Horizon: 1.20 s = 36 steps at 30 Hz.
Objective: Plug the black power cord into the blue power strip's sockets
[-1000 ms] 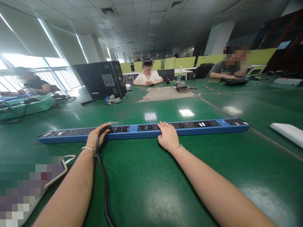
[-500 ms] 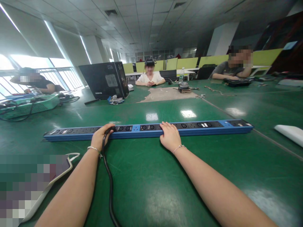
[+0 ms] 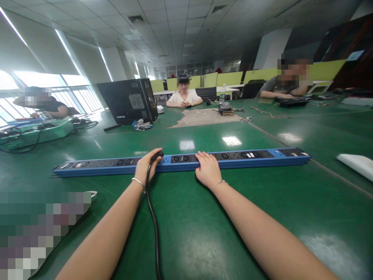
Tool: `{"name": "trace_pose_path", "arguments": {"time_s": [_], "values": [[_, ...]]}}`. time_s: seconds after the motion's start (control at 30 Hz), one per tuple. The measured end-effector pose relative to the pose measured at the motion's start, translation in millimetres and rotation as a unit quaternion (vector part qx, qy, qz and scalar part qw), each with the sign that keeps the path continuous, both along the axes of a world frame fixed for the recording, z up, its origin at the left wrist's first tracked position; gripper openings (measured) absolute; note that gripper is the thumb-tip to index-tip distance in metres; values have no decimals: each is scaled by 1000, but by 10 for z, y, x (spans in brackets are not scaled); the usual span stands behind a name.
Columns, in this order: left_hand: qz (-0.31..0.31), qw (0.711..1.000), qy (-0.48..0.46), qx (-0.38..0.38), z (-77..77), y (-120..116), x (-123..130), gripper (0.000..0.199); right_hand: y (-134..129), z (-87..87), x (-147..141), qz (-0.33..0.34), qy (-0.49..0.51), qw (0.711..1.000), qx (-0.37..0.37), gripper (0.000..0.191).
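We have a long blue power distribution strip (image 3: 96, 171) lying crosswise before us on the green tabletop (image 3: 204, 229), its rows of sockets facing up. Our left hand (image 3: 144, 165) is closed around a black plug (image 3: 158, 155), thumb and fingers pinching it at the strip, just left of a blue socket section; we cannot tell whether its prongs sit in a socket. The plug's black cord (image 3: 154, 225) runs down past our wrist toward us. Our right hand (image 3: 208, 167) lies over the strip near its middle, fingers together on the top face; we cannot tell how firmly it grips. Beyond, at our left, a black computer tower (image 3: 128, 101) stands behind a pair of work gloves (image 3: 142, 125), and a co-worker (image 3: 183, 97) sits opposite us.
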<state>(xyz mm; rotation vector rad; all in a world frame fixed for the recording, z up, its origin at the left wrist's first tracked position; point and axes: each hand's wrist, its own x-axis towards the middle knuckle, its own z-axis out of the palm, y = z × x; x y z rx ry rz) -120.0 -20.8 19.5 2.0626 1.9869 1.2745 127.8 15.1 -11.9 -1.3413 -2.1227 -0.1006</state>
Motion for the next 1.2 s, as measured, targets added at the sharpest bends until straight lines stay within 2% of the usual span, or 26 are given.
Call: {"name": "trace_pose_path", "arguments": {"time_s": [0.17,0.5,0.73,0.8,0.9,1.0,1.13,1.2], "values": [[-14,999,21,-22,-20,88,171,34,3,1,-5,-1,3,1000,-2,50],[-10,997,72,-3,-20,91,188,30,4,1,0,6,11,1000,-1,50],[-52,988,146,9,-92,98,171,30,9,1,-6,5,0,1000,0,51],[-42,985,167,6,-76,76,179,31,10,10,9,-4,-5,1000,2,54],[-34,982,184,3,-68,47,192,31,28,19,69,-55,-9,998,11,57],[-39,986,160,18,-123,60,193,31,60,17,141,-92,-22,995,5,52],[-59,992,108,35,-188,89,178,28,83,4,169,-95,-32,995,-2,48],[-29,997,57,52,-150,77,179,28,81,2,154,-99,-30,995,1,47]]}}
